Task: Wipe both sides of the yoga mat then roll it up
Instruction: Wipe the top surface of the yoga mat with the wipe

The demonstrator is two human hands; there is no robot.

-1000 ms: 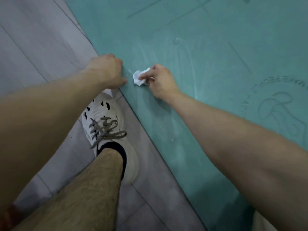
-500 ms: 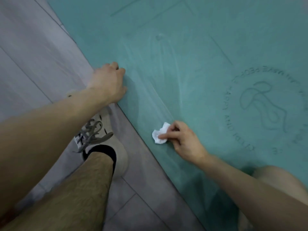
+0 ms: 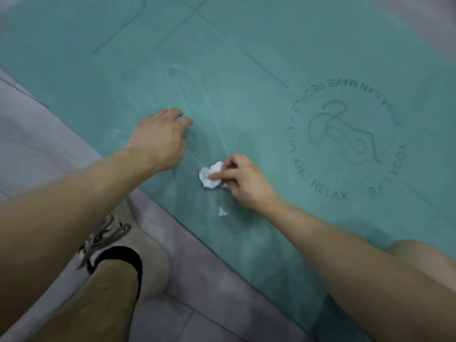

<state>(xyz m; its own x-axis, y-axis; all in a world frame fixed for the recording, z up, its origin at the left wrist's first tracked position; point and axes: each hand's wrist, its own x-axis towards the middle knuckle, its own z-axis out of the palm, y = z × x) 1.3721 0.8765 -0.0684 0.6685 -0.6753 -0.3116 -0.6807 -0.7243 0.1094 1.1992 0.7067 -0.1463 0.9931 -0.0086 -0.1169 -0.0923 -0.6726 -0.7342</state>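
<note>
Head view shows, nearest, a shoe (image 3: 150,257) on the grey floor (image 3: 212,287), just beside the edge of the teal yoga mat (image 3: 246,58), which lies unrolled on this floor. A small white scrap (image 3: 222,211) lies on the mat. Just beyond it, the right hand (image 3: 246,185) pinches a crumpled white tissue (image 3: 209,178) with its fingers against the mat. Farther, the left hand (image 3: 159,140) rests on the mat, fingers loosely spread. A round logo (image 3: 345,137) is farther right.

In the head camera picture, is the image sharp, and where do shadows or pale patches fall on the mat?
Head view: soft overall, though the embossed logo on the yoga mat is partly readable; a faint shadow lies beside the left hand, toward the white wad pinched by the right hand; the picture's top right corner looks washed out.
</note>
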